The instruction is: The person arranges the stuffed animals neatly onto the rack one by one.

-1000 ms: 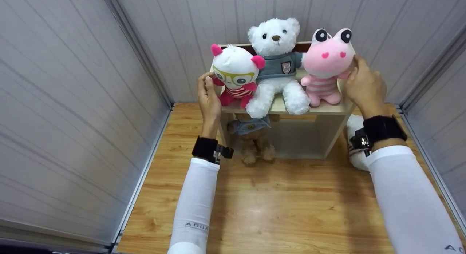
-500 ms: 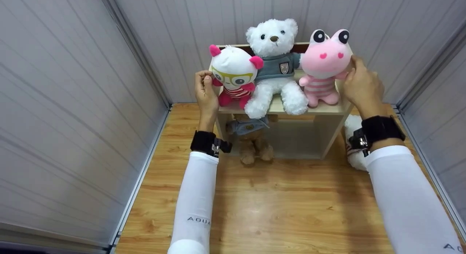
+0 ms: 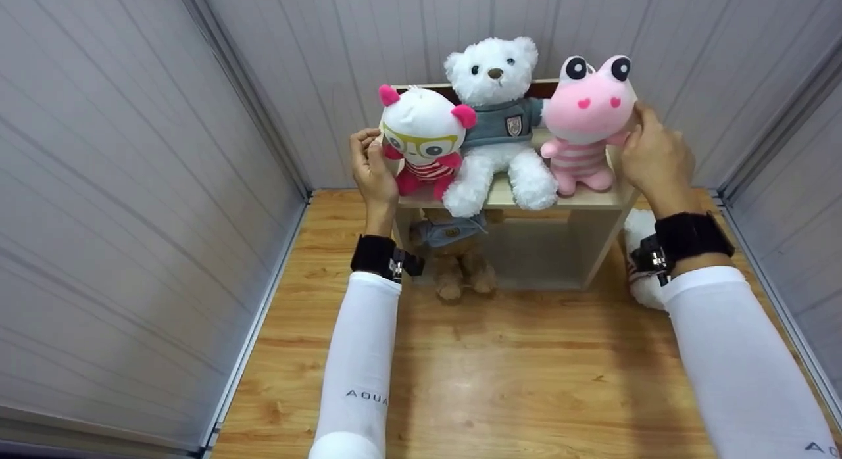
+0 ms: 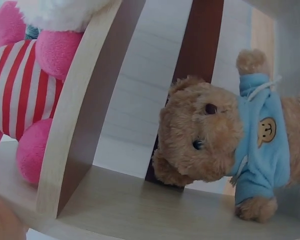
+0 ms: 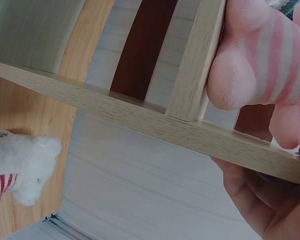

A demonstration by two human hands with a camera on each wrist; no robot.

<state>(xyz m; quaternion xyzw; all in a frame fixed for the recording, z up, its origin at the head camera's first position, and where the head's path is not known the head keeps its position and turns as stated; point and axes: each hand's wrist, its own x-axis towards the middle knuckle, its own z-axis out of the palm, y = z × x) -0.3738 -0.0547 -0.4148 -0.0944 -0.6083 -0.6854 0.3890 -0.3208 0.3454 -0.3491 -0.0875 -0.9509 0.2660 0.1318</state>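
A small wooden shelf [image 3: 602, 239] stands against the back wall. On its upper level sit a white and pink panda plush [image 3: 424, 117], a white teddy bear [image 3: 493, 77] in a grey-green sweater, and a pink frog plush [image 3: 585, 120] with a striped body. My left hand [image 3: 376, 176] grips the shelf's left side beside the panda plush. At the opposite side, my right hand [image 3: 660, 153] holds the right side panel, thumb inside near the frog plush and fingers outside, as the right wrist view shows. A brown teddy bear [image 4: 205, 135] in a blue hoodie sits in the lower compartment.
A white plush toy [image 5: 32, 167] with red stripes is on the wooden floor [image 3: 500, 373] to the right of the shelf. Grey panel walls [image 3: 131, 183] enclose the floor on the left, right and back.
My left wrist has risen slightly, with the hand still at the shelf's left side. The right hand keeps its hold, and the plush toys stay in their places.
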